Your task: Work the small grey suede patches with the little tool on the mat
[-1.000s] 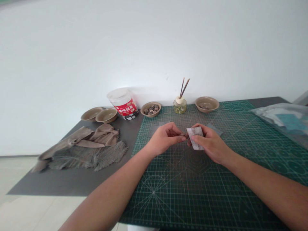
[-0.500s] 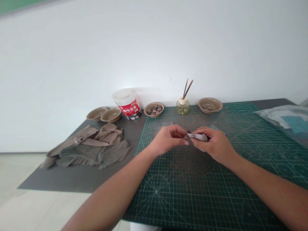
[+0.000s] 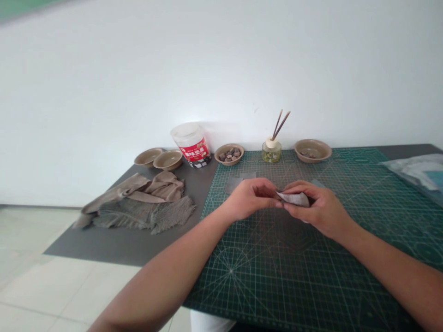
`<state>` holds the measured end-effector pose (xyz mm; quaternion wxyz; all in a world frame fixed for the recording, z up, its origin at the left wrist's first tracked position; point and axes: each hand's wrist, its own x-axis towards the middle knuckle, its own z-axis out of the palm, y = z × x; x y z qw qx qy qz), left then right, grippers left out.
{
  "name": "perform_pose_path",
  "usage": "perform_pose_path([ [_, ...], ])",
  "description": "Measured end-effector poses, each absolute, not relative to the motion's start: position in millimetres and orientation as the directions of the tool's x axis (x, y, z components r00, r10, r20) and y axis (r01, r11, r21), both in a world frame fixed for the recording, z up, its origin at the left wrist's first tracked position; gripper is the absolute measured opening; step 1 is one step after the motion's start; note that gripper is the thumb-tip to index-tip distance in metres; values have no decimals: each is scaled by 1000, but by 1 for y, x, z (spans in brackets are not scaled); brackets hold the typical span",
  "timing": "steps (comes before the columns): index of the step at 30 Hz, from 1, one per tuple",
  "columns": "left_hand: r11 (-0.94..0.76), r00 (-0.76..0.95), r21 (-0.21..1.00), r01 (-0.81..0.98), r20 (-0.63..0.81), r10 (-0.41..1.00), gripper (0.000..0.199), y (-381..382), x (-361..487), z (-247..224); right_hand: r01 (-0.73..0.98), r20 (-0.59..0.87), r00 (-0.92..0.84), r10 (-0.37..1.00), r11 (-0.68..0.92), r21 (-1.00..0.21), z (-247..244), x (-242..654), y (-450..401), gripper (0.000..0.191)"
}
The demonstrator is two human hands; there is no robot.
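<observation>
Above the green cutting mat [image 3: 263, 281], my two hands meet around a small grey-white folded piece [image 3: 294, 198], thin like cloth or paper; which of these I cannot tell. My right hand [image 3: 316, 205] is closed round its right end, fingers over the top and thumb below. From the other side, my left hand [image 3: 252, 198] pinches at its left tip with thumb and fingertips. Something dark shows between the fingertips, too small to make out. Palms and fingers hide the rest of the piece.
Behind the hands stand a bowl of stones [image 3: 229, 154], a reed diffuser [image 3: 272, 151] and a bowl with a few bits [image 3: 313, 151]. To the left are a labelled plastic tub [image 3: 192, 145], two brown bowls [image 3: 168, 160] and a crumpled brown cloth [image 3: 138, 203]. A plastic bag [image 3: 420, 170] lies right.
The whole view has shifted, so things sit a little further right. Both hands keep their hold; the pale piece shows a slightly broader face between them.
</observation>
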<state>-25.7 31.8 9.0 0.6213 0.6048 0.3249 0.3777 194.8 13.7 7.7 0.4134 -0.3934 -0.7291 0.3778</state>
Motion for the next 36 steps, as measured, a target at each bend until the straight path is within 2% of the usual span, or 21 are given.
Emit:
perform_pose_path([
  [8,37,511,996,-78,8,859,30,30,-25,10,276,160,-359,919,269,-923,3,200,16,22],
  [15,9,490,1000,5,-10,872,33,36,-26,4,472,254,-337,907,396,-788,8,197,14,18],
  [19,-29,454,996,82,-11,891,33,38,-27,2,499,257,-365,895,421,-757,5,195,17,19],
  [25,-10,462,997,80,-28,886,33,40,-28,1,571,258,-339,905,416,-708,1,195,19,15],
  [31,-36,468,991,132,-31,883,32,43,-29,-3,532,310,-382,871,482,-696,-2,192,20,12],
  [36,-17,487,998,55,-11,873,31,46,-30,-10,510,353,-370,859,506,-695,-6,191,23,15],
])
